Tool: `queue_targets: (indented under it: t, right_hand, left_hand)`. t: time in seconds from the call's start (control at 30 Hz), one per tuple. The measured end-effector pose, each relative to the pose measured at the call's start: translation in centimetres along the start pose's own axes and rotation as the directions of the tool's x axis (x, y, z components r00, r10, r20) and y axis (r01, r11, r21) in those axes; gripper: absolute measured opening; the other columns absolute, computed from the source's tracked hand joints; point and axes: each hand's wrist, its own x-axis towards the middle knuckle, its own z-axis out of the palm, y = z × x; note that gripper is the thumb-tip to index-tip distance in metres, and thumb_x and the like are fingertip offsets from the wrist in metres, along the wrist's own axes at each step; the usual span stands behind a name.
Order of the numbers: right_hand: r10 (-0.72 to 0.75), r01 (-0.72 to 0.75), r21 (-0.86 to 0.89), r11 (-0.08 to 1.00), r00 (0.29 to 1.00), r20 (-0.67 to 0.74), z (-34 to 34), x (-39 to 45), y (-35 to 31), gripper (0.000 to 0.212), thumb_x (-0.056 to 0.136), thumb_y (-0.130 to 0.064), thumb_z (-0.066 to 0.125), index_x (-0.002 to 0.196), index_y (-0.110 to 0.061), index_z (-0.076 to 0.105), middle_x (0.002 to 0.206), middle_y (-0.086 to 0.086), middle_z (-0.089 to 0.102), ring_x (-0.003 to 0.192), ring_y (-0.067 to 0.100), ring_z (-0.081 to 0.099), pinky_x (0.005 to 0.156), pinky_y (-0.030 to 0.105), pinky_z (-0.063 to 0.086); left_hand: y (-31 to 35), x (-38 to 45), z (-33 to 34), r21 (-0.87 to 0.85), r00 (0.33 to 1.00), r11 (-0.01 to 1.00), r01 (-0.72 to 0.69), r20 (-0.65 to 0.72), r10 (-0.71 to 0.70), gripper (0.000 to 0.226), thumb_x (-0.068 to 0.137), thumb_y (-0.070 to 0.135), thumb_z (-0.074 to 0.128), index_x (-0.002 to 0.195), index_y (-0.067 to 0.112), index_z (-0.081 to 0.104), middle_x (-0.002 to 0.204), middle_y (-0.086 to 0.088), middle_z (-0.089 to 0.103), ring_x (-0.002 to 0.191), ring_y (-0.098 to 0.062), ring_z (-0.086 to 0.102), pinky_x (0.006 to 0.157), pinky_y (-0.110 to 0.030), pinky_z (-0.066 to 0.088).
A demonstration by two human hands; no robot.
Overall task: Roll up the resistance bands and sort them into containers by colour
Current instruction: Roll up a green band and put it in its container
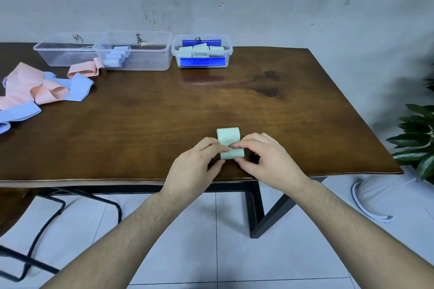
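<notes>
A pale green resistance band (228, 136) lies near the table's front edge, partly rolled. My left hand (196, 166) and my right hand (265, 159) both pinch its rolled end between fingers and thumbs. At the back stand three clear containers: an empty-looking left one (58, 56), a middle one (145, 63) with rolled light blue bands, and a right one (202, 62) with blue clips holding rolled green bands. Loose pink bands (23, 84) and light blue bands (79, 87) lie in a heap at the table's left.
The brown wooden table (152, 105) stands against a grey wall. A potted plant (418, 136) is off the table's right edge. A black metal chair frame (47, 213) is under the left side. The floor is white tile.
</notes>
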Motion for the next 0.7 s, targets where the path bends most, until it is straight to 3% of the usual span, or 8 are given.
queue_targets:
  t: [0.17,0.3,0.5,0.7]
  right_hand:
    - [-0.040,0.040,-0.036,0.999,0.999,-0.021,-0.2,0.3,-0.1,0.031,0.091,-0.031,0.069,0.122,-0.033,0.068,0.116,-0.022,0.058,0.096,0.005,0.045,0.092,0.035,0.046]
    - [-0.046,0.046,-0.041,0.998,0.999,-0.013,-0.2,0.6,-0.1,0.028,0.090,-0.027,0.070,0.117,-0.033,0.068,0.115,-0.022,0.057,0.098,0.009,0.049,0.092,0.036,0.046]
    - [-0.028,0.027,-0.027,0.999,0.999,-0.022,0.0,1.1,0.2,0.026,0.090,-0.028,0.071,0.116,-0.033,0.070,0.113,-0.023,0.059,0.096,0.006,0.048,0.093,0.037,0.046]
    - [-0.049,0.045,-0.084,0.995,0.998,-0.049,0.3,1.2,0.4,0.031,0.091,-0.031,0.070,0.121,-0.032,0.069,0.115,-0.019,0.058,0.096,0.010,0.049,0.090,0.040,0.046]
  left_hand:
    - [-0.3,0.6,-0.2,-0.007,0.999,0.999,0.043,0.014,-0.043,0.023,0.093,0.026,0.067,0.116,0.028,0.069,0.114,0.020,0.059,0.077,0.004,0.047,0.063,-0.017,0.043]
    - [-0.4,1.0,-0.3,0.018,0.998,0.998,0.058,0.036,-0.058,0.027,0.096,0.031,0.061,0.122,0.030,0.067,0.117,0.021,0.059,0.078,-0.001,0.046,0.068,-0.021,0.049]
    - [-0.4,1.0,-0.2,0.013,1.000,1.000,0.020,-0.002,-0.020,0.026,0.092,0.025,0.067,0.118,0.026,0.067,0.114,0.017,0.056,0.068,-0.009,0.046,0.058,-0.029,0.051]
    - [-0.9,1.4,0.1,0.064,1.000,0.998,-0.008,0.002,0.008,0.027,0.090,0.024,0.070,0.118,0.024,0.068,0.113,0.015,0.059,0.070,-0.003,0.041,0.057,-0.019,0.041]
